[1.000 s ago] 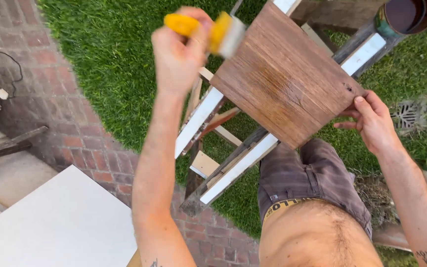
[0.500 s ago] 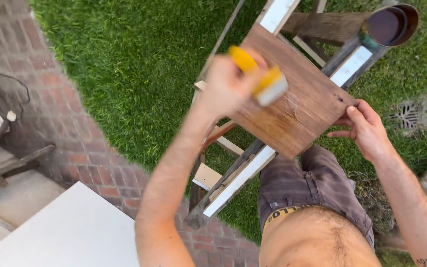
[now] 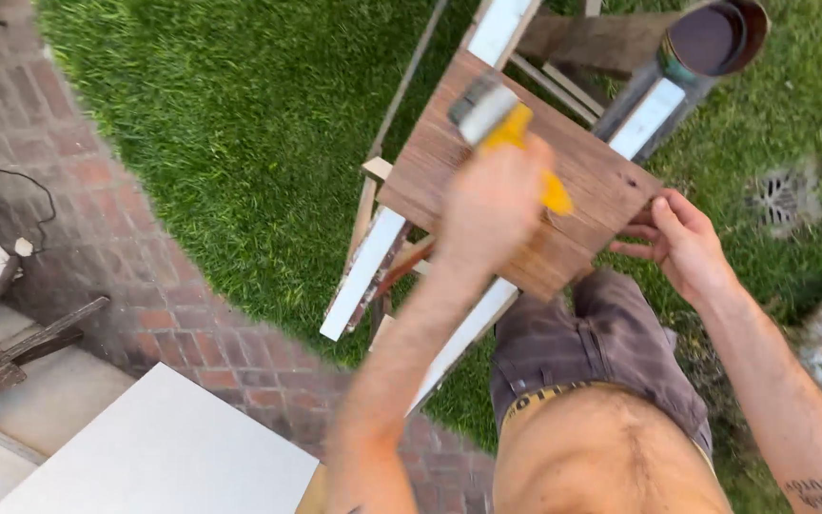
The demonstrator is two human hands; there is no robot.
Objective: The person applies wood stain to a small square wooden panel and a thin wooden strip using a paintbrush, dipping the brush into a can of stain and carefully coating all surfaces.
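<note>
From here I see a brown board [image 3: 525, 181] with darker grain streaks, wetter and deeper in tone near its lower edge. The brush [image 3: 501, 128] has a bright yellow handle, a silver band and pale grey bristles. The rails [image 3: 363, 276] under the board are white. The can [image 3: 711, 43] holds dark brown stain inside a greenish wall. The grass [image 3: 240, 124] is vivid green, the paving [image 3: 116, 238] red-brown brick, and the shorts [image 3: 601, 343] dull brown.
</note>
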